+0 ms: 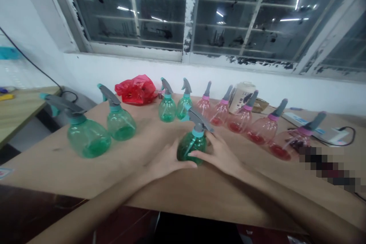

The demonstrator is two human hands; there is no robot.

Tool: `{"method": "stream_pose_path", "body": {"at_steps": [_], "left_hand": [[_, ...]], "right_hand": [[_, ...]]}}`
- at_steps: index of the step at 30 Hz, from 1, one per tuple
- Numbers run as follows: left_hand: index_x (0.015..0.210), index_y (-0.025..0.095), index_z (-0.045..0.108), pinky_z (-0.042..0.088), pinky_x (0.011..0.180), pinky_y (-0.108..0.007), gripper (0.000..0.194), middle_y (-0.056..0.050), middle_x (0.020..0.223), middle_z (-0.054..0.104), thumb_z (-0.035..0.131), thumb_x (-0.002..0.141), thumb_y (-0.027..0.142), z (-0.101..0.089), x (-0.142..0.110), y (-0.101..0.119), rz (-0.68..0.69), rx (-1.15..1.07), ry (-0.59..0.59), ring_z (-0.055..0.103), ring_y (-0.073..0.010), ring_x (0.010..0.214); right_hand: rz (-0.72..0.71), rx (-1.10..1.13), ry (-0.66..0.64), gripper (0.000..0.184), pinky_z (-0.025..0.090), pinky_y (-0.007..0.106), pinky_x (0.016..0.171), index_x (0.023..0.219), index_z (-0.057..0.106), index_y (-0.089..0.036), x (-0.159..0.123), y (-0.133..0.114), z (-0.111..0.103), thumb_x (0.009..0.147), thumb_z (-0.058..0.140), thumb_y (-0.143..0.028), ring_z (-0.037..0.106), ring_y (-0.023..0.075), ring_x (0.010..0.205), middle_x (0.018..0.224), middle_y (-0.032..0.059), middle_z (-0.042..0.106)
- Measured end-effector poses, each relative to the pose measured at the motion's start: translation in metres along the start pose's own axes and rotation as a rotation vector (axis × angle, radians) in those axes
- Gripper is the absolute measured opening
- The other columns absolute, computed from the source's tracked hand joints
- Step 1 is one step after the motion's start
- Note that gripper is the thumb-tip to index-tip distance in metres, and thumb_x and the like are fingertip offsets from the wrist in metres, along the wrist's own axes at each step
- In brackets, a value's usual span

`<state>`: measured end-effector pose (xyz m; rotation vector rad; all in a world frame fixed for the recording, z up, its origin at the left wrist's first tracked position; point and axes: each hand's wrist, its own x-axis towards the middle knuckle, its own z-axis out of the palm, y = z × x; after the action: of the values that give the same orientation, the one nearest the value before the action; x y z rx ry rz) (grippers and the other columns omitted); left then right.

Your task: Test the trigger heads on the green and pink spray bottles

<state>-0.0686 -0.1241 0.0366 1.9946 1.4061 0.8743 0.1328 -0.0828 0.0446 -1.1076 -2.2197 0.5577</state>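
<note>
A green spray bottle [192, 145] with a grey and teal trigger head stands at the middle of the table, between my two hands. My left hand [168, 162] wraps its left side, the thumb across the front. Around the right side curls my right hand [220, 154], its thumb also on the front of the bottle. Two more green spray bottles [88, 137] [121, 124] are to the left, and another two [167, 108] [184, 106] stand farther back. Several pink spray bottles [261, 127] with grey heads and pink collars form a slanting row at the right.
A red plastic bag [137, 89] lies by the wall under the window. Behind the pink row are a white carton [242, 97] and a white power strip [326, 127] with a black cable. A second table [24, 106] is at the far left.
</note>
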Motion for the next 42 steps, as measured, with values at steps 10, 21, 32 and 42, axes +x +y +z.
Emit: {"method": "stream_pose_path", "body": {"at_steps": [10, 21, 32, 42], "left_hand": [[0.109, 0.023, 0.057, 0.045, 0.099, -0.045, 0.039, -0.006, 0.113, 0.065, 0.062, 0.078, 0.044, -0.059, -0.103, -0.069, -0.246, -0.080, 0.316, 0.060, -0.0246, 0.108], [0.106, 0.023, 0.056, 0.050, 0.091, -0.043, 0.029, -0.004, 0.101, 0.067, 0.059, 0.082, 0.040, -0.052, -0.115, -0.071, -0.251, -0.072, 0.398, 0.063, -0.0217, 0.097], [0.106, 0.023, 0.056, 0.049, 0.089, -0.046, 0.029, -0.004, 0.098, 0.068, 0.058, 0.083, 0.040, -0.054, -0.116, -0.065, -0.284, -0.066, 0.415, 0.064, -0.0232, 0.094], [0.103, 0.021, 0.058, 0.049, 0.088, -0.043, 0.027, -0.006, 0.099, 0.068, 0.057, 0.083, 0.040, -0.055, -0.116, -0.068, -0.291, -0.069, 0.424, 0.064, -0.0242, 0.095]], "right_hand": [[-0.121, -0.175, 0.042, 0.070, 0.049, 0.048, 0.086, 0.119, 0.053, -0.018, 0.084, -0.058, 0.065, 0.074, 0.049, -0.071, 0.058, 0.0342, 0.107, 0.117, 0.0122, 0.061], [-0.094, -0.219, 0.063, 0.078, 0.050, 0.047, 0.079, 0.132, 0.041, -0.014, 0.144, -0.073, 0.105, 0.078, 0.043, -0.071, 0.060, 0.0370, 0.104, 0.121, 0.0199, 0.059], [-0.110, -0.220, 0.048, 0.079, 0.050, 0.045, 0.081, 0.138, 0.032, -0.014, 0.160, -0.085, 0.113, 0.080, 0.046, -0.066, 0.062, 0.0358, 0.103, 0.125, 0.0207, 0.057], [-0.173, -0.046, 0.253, 0.057, 0.049, 0.036, 0.084, 0.120, 0.052, -0.020, 0.149, -0.066, 0.098, 0.082, 0.049, -0.062, 0.062, 0.0255, 0.104, 0.119, 0.0078, 0.064]]}}
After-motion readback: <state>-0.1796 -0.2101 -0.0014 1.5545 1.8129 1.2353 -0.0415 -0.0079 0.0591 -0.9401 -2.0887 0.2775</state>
